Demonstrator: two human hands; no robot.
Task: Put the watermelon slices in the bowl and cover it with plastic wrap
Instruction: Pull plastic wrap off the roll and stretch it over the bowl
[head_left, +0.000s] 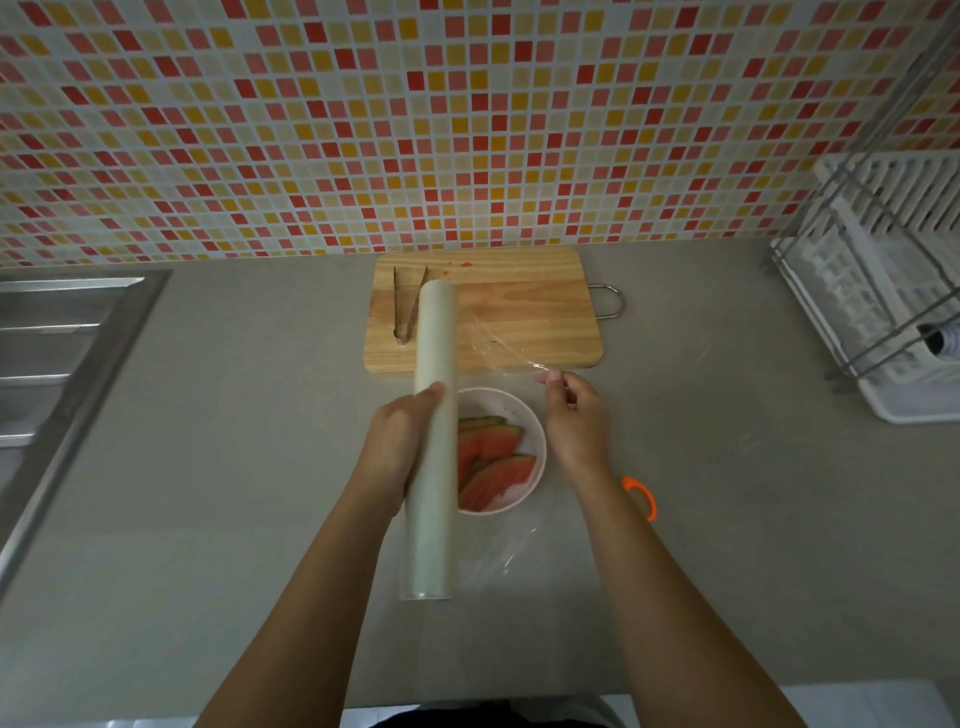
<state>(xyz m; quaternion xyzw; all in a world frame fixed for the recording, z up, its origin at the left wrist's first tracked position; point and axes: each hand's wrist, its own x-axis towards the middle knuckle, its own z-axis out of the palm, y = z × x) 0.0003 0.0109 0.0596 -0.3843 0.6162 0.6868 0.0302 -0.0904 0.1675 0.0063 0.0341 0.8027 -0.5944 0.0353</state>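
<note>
One bowl (511, 405) sat on the table (727, 519), holding at least three watermelon slices (493, 441); one roll of plastic wrap (436, 338), held above the bowl's left edge, hid part of it. The left grip (400, 441) was curled around the roll. The right grip (576, 421), just right of the bowl, pinched the edge of one film sheet (498, 338) drawn from the roll. Beyond the bowl lay one cutting board (545, 312) carrying one pair of tongs (408, 306). The table's grey top ran right of the bowl to a dish rack (883, 291) and left to a sink (52, 338).
</note>
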